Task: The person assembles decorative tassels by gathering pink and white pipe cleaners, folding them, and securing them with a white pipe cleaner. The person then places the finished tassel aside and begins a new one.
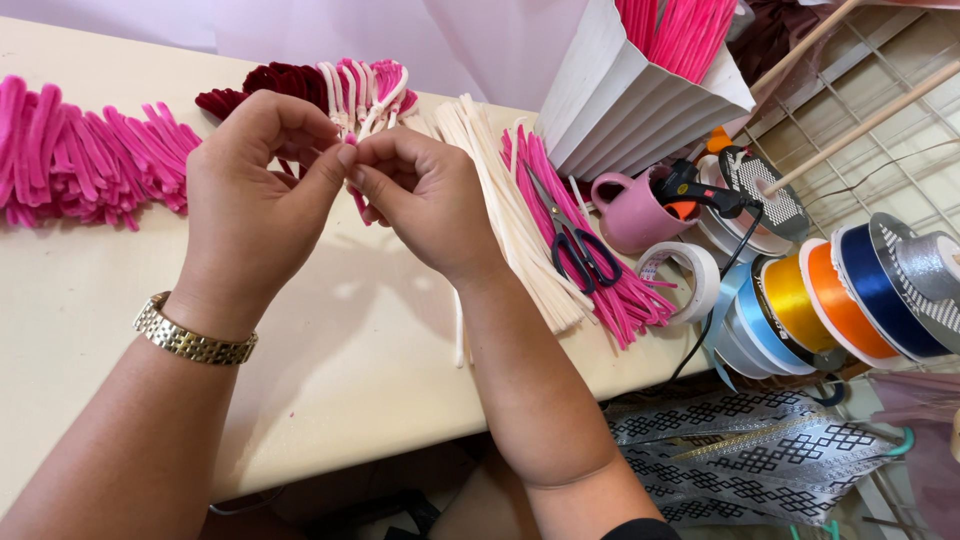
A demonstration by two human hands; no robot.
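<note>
Both hands (340, 190) pinching a fuzzy pink pipe cleaner (356, 200).

A small pink fuzzy stick (351, 141) was pinched between the left hand (255, 190) and the right hand (420, 195), with the fingertips pressed close together above the cream table (330, 340). A gold watch (193, 340) was worn on the left wrist. A long row of bent pink fuzzy sticks (85, 155) was laid at the left of the table. Behind the hands, dark red pieces (265, 85) were seen. To the right, cream sticks (510, 215) and more pink sticks (620, 295) were laid side by side, and black scissors (575, 240) were set on top of them. Near them, a pink mug (630, 210) and ribbon rolls (840, 300) were seen.
</note>
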